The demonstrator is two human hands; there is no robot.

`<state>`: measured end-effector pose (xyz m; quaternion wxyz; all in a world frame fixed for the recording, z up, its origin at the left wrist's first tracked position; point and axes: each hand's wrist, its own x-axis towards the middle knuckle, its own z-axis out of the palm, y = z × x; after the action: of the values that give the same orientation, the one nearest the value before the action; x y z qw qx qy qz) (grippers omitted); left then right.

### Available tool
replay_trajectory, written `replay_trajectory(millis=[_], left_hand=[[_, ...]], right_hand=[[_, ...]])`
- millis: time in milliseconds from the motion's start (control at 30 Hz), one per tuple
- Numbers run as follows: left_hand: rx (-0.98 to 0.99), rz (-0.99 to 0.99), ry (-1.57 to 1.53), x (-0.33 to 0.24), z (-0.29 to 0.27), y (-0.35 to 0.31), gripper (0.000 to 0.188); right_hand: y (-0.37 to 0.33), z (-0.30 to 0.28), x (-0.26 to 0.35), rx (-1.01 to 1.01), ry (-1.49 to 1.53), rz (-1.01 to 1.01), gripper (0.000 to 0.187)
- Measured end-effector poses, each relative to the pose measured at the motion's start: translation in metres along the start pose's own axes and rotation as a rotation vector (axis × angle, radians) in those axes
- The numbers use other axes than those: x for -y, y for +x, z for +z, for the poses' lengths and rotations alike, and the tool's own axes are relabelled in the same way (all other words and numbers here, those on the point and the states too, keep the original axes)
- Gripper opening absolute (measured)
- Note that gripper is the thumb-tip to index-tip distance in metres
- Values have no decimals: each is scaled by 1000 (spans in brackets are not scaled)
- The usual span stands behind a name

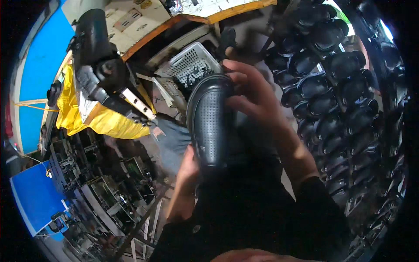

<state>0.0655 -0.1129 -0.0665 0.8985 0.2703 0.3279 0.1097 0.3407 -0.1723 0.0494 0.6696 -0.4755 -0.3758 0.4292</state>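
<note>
A black shoe with a rounded toe and a dotted panel on top is held upright before me, toe pointing away. My left hand grips it low on its left side; most of the fingers are hidden behind it. My right hand is at the right of the toe, fingers bent and apart, slightly blurred. Its fingertips overlap the shoe's right edge, and whether they press on it is unclear. The lower end of the shoe merges with my dark clothing.
At left stands a dark machine post with a metal arm, beside a yellow sheet. A pale plastic crate holds small black bits. Beyond is a wood-edged bench. Rows of black shoes fill a rack at right.
</note>
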Motion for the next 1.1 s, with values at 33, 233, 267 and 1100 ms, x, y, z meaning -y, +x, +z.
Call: replay_trajectory(millis=[33, 233, 267, 1100], left_hand=[[-15, 1, -34, 3, 2, 1, 58], [151, 64, -71, 4, 8, -6, 70], [179, 69, -70, 6, 6, -5, 72], [859, -122, 541, -6, 130, 62, 56]], right_hand=[[-1, 0, 1, 8, -71, -36, 65], [-16, 12, 24, -8, -80, -55, 68], [-20, 15, 30, -10, -23, -45, 68], [-399, -80, 52, -1418, -218, 384, 63]])
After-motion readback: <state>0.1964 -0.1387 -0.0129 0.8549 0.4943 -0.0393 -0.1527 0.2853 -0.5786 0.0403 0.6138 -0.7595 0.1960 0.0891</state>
